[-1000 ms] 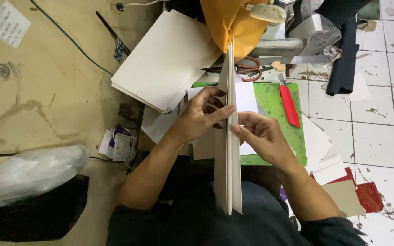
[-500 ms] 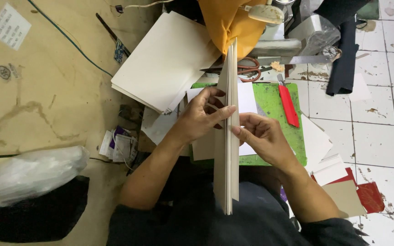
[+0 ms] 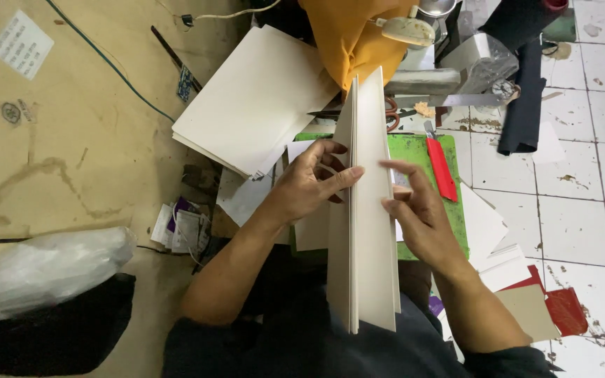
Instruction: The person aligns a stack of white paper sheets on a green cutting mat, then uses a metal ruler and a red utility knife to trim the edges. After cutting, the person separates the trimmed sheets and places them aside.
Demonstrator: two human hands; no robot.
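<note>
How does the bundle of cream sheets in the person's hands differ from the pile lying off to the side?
The held sheets stand on edge, pinched between the left hand and right hand; the side stack lies flat and untouched. The held bundle looks narrower; the stack looks broader. Both are plain cream.

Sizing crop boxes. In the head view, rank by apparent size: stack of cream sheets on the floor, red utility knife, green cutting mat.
1. Stack of cream sheets, largest.
2. Green cutting mat; partly covered, so its full size is unsure.
3. Red utility knife, smallest.
</note>
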